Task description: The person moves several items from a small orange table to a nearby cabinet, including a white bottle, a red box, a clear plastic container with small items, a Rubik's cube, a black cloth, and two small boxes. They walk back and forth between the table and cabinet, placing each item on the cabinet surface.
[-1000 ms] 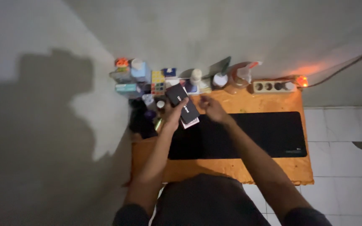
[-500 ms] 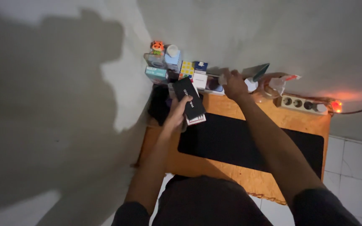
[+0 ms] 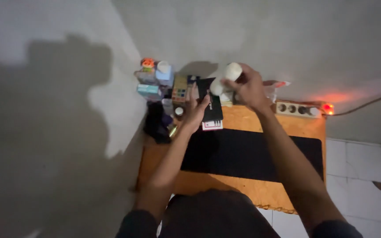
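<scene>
Left hand (image 3: 193,115) gripping black box (image 3: 210,105), label blurred

— Looks like a home, a dim room corner. Small orange table (image 3: 287,125) pushed against bare grey walls (image 3: 287,35), white floor tiles (image 3: 362,176) beside its right edge.

— Agreed. Black desk mat (image 3: 261,154) across the middle, white power strip (image 3: 298,109) with a glowing red switch along the far edge, toiletry bottles (image 3: 164,72), small boxes (image 3: 148,91) and a colourful puzzle cube (image 3: 181,89) crowded at the far left corner.
</scene>
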